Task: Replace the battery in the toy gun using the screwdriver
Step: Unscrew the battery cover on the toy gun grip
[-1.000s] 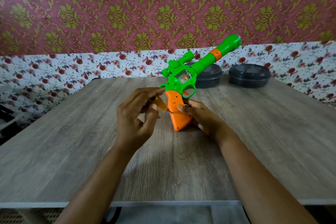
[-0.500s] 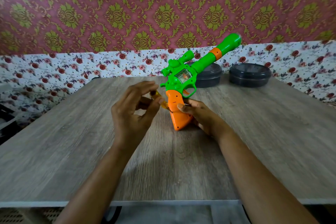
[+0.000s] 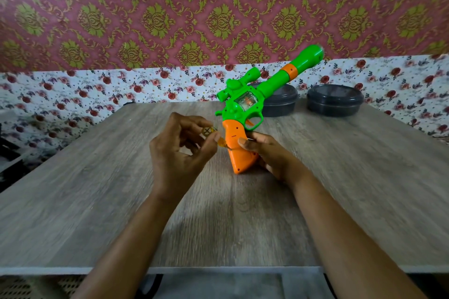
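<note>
Toy gun [image 3: 243, 104] butt-down on table [image 3: 97, 201], barrel slanting up, rightward. Right hand [image 3: 269, 153] clasping its handle; left hand [image 3: 177, 155] pinching screwdriver [image 3: 221, 141], tip at handle's left side.

Left hand [image 3: 179, 150], right hand [image 3: 269, 153] and both forearms [image 3: 136, 238] in view — all bare, uncovered down to the frame's lower edge. Right thumb [image 3: 243, 141] shows a short nail.
</note>
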The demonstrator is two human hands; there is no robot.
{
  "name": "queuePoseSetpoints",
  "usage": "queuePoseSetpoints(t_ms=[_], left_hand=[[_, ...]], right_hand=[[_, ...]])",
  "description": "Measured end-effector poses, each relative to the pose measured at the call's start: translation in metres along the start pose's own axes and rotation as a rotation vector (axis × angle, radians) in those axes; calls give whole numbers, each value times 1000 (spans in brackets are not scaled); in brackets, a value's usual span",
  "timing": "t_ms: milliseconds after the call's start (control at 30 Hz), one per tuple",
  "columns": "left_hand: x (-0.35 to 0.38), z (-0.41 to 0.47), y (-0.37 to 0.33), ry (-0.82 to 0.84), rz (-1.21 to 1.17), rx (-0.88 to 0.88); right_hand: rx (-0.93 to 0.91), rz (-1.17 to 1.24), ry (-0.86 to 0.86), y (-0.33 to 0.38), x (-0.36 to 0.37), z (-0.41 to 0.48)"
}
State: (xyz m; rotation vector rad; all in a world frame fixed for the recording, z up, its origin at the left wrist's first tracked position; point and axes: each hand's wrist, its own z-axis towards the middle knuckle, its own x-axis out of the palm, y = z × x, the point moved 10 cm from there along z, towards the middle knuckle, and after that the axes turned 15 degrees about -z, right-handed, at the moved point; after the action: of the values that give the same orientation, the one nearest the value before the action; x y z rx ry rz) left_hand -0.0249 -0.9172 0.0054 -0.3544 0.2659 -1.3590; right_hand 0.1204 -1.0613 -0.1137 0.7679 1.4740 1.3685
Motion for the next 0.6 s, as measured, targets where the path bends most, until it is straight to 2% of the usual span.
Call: queuePoseSetpoints(t_ms=[133, 400, 600], left_hand=[[-2, 0, 5, -23, -16, -27], [6, -1, -1, 64, 32, 62], [0, 0, 2, 26, 64, 24]], right_hand=[[-18, 14, 4, 4, 1, -2], [-15, 10, 24, 4, 2, -3], [-8, 28, 8, 4, 1, -1]])
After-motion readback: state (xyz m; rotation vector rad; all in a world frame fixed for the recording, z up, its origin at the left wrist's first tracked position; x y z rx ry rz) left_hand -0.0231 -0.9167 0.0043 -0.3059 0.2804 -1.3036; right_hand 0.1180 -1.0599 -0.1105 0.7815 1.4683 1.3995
